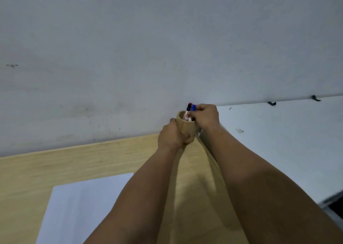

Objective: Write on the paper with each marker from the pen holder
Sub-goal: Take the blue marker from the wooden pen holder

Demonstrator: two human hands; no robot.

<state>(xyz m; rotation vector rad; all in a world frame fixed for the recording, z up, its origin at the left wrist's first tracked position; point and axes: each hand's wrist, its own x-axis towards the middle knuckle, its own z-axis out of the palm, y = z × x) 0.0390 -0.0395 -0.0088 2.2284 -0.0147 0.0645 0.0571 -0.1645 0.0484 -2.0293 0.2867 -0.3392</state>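
A round wooden pen holder (184, 127) stands at the far edge of the wooden table, close to the wall. Markers stick up out of it: one with a blue cap (193, 107), one with a black cap (189, 107), and a red tip behind them. My left hand (171, 135) is wrapped around the holder's lower left side. My right hand (205, 116) is over the holder's rim, fingers pinched on the blue-capped marker. A white sheet of paper (81, 210) lies flat at the lower left, near me.
A pale wall (148, 49) rises straight behind the table (55, 164). To the right is a white surface (278, 136) with small dark clips and scraps along its far edge. A dark gap shows at the lower right.
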